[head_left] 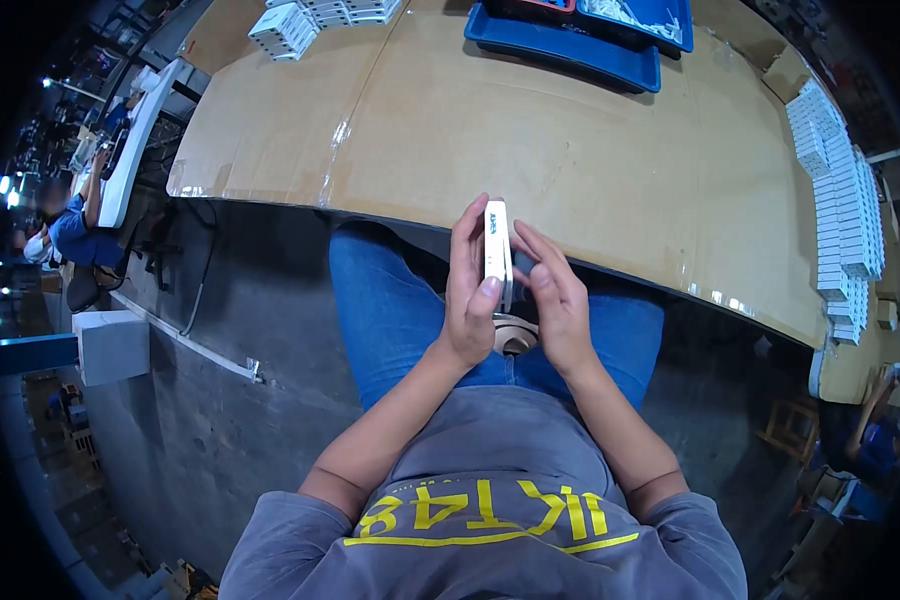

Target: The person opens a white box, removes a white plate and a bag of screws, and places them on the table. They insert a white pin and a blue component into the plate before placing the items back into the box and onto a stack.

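Head view: the person sits at the edge of a table (570,170) covered in brown cardboard, with both hands raised over the lap in blue jeans. Between them stands a white box (497,250), slim and flat, turned edge-on to the camera. Its long axis runs up the picture, away from the body and toward the table edge, with the far end just level with that edge. The box is plain white with a short line of blue lettering near its far end, too small to read.

The left hand (470,295) pinches the box, with the thumb pressed on the near lower end and the fingers wrapped behind the left face. The right hand (555,300) lies against the right face with its fingers together and gently bent. Something small and dark sits under those fingers, and I cannot tell whether this hand grips or only steadies. A tan ring (515,335), possibly a tape roll, rests in the lap just below the hands.

On the table lie blue trays (570,50) at the far side, and rows of white boxes (840,210) along the right. A seated co-worker (70,230) is far left.
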